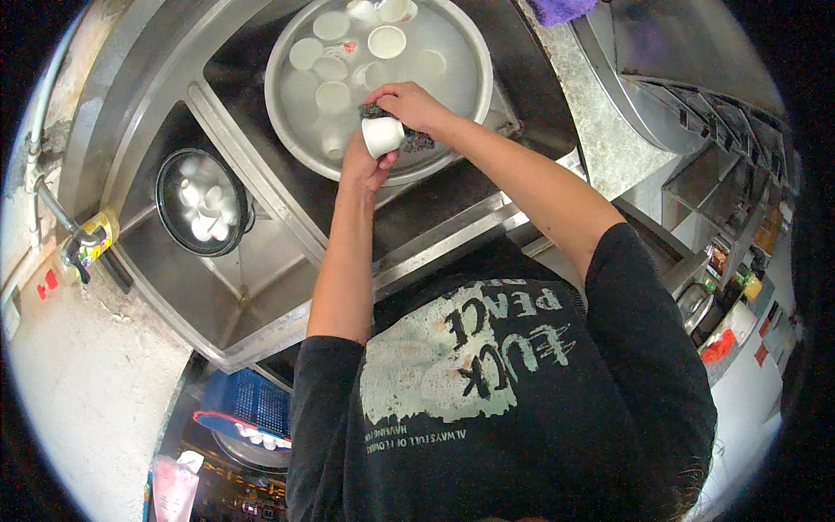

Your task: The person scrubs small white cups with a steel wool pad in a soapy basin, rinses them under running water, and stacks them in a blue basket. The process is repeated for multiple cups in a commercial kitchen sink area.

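Observation:
My left hand (368, 163) grips a small white cup (382, 136) above the near rim of a large round metal basin (486, 72). Against the cup's upper side, my right hand (411, 107) presses a dark scouring pad (373, 111); part of the pad also shows below the palm. Cloudy water fills the basin. Several white cups (386, 42) lie in it, some below the surface and some partly above. One cup among them shows a red mark (349, 47). My fingers hide part of the held cup.
A metal divider (254, 163) separates the two sink bowls. In the left bowl sits a black-rimmed pot (238, 225) with several white cups in water. A tap (59, 209) and a yellow-labelled bottle (101, 238) are at far left. A blue plastic basket (244, 401) stands below the sink.

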Demonstrator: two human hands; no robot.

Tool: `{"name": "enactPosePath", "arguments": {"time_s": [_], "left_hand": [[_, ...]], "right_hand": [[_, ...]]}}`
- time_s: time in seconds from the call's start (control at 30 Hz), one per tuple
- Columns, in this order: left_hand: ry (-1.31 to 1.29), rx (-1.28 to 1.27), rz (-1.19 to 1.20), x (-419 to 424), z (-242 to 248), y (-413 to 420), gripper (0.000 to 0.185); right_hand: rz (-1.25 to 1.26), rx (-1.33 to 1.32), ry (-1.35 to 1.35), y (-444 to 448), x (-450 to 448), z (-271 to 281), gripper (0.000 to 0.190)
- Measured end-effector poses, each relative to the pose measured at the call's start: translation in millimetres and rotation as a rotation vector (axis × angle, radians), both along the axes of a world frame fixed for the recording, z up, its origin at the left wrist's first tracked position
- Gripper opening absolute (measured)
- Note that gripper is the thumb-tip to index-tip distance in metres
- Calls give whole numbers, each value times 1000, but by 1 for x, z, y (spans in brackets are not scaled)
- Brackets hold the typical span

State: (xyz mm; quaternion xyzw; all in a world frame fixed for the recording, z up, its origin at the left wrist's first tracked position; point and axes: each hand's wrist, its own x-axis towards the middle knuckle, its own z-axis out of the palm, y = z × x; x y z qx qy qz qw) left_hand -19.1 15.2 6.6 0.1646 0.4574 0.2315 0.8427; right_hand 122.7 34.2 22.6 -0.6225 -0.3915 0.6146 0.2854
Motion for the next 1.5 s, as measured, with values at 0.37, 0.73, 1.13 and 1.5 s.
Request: {"name": "enactPosePath", "arguments": {"time_s": [0.37,0.73,1.13,1.5], "left_hand": [[660,592,-227,-13,-63,-6,28],[732,540,-459,1,-50,1,30],[424,58,-330,2,26,24,36],[1150,1487,-233,-36,56,17,29]], "right_hand": [[772,-31,-680,-41,10,-20,24],[231,135,-588,-42,1,12,39],[854,1092,-554,-36,13,5,15],[389,223,-108,-46,-4,-21,42]]}}
